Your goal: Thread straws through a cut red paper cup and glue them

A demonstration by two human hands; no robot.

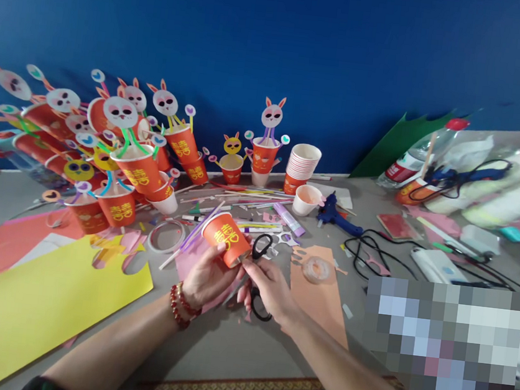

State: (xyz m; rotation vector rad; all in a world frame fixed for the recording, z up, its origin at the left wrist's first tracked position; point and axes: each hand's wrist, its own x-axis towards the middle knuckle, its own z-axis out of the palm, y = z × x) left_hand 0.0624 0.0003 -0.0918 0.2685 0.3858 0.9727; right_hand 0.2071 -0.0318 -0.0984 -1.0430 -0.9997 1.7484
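My left hand [209,280] is wrapped round the lower side of an orange-red paper cup [223,235] with yellow print. The cup is tilted, its mouth pointing up and to the left. My right hand [272,287] has its fingertips pinched together at the cup's base; a small greyish bit shows there, too small to name. Scissors with black handle loops [263,245] appear above and below my right fingers, their middle covered by that hand. Whether they lie on the table or touch the hand, I cannot tell.
Finished cups with paper animal faces [134,165] crowd the back left. Stacked cups [302,162], a white cup [307,199] and a blue glue gun [337,216] stand behind. Yellow sheet [54,309], tape roll [167,236], orange paper [316,304] and black cables [371,245] lie around.
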